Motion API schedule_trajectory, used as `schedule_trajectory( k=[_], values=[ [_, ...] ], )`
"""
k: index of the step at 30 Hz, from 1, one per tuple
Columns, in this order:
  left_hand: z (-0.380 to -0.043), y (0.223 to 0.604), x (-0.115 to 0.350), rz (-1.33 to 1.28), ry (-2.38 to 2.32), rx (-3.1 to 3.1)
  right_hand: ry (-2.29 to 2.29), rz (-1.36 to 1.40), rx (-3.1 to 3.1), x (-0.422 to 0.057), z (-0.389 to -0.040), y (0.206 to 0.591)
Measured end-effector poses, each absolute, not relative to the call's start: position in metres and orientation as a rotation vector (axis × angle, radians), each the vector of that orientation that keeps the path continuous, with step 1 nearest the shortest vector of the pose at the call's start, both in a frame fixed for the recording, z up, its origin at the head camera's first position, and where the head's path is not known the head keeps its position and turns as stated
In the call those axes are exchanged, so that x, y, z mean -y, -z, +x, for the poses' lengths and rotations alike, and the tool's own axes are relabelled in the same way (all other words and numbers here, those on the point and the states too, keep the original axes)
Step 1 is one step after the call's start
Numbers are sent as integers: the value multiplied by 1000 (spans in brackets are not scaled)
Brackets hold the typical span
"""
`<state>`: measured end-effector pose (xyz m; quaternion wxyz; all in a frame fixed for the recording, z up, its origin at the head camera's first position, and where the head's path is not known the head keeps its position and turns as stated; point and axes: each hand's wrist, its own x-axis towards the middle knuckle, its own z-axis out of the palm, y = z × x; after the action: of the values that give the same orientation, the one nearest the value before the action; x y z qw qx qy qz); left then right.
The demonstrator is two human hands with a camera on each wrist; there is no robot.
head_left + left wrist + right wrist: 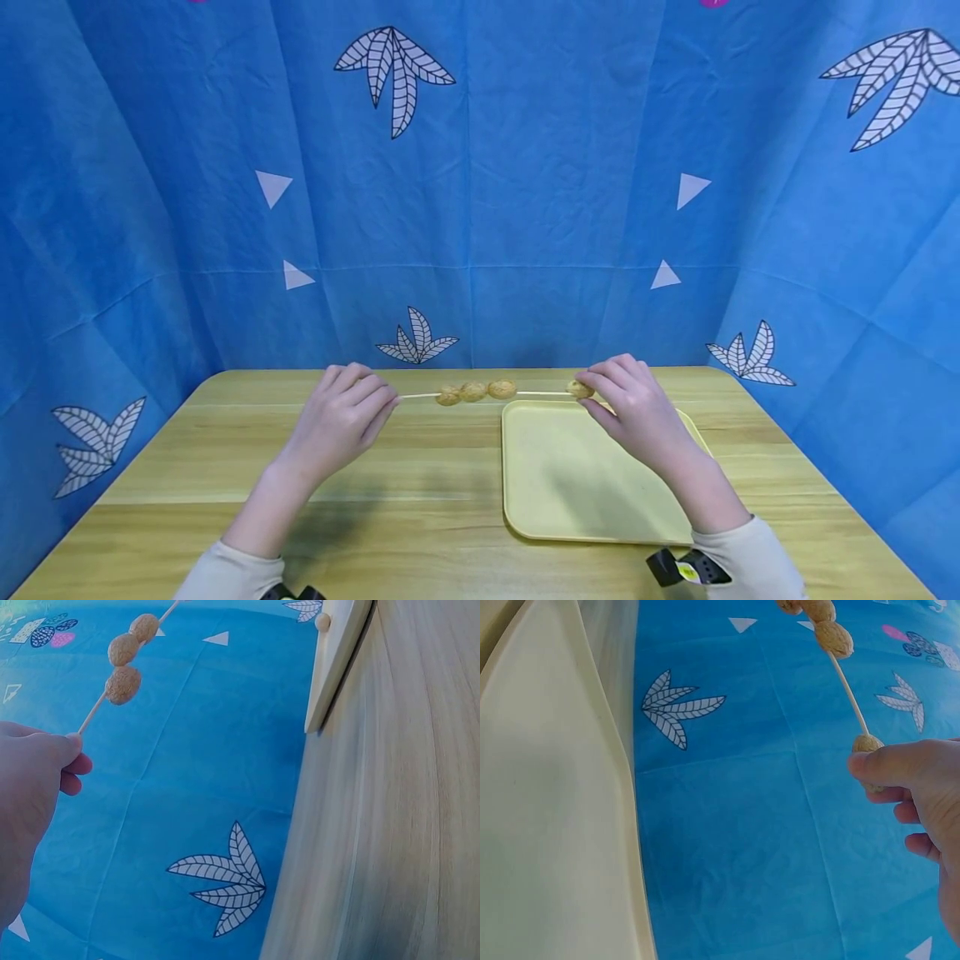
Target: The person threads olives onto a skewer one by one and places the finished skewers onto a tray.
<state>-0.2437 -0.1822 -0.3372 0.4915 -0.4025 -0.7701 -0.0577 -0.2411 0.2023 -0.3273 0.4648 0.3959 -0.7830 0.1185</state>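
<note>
A thin wooden skewer [543,393] is held level above the table, with three round, rough brown balls [472,392] threaded close together near its middle. My left hand [348,412] pinches the skewer's left end, thumb against fingers, as the left wrist view shows too. At the other end my right hand [630,408] pinches a fourth brown ball [868,744] between thumb and fingers. The skewer's right end meets this ball, and a stretch of bare stick separates it from the other three. Fingertips partly hide the fourth ball.
A pale yellow tray [585,467] lies on the wooden table [420,508], below and in front of my right hand. In the left wrist view a small round brown thing [322,622] shows at the tray. Blue patterned cloth [525,167] hangs behind and at both sides.
</note>
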Motion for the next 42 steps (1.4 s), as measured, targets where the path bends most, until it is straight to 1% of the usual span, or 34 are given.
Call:
schedule_trajectory(
  k=[42],
  values=[
    [-244,341,178,-1032,159,1856,-250,992,1919,-196,-240,333]
  ],
)
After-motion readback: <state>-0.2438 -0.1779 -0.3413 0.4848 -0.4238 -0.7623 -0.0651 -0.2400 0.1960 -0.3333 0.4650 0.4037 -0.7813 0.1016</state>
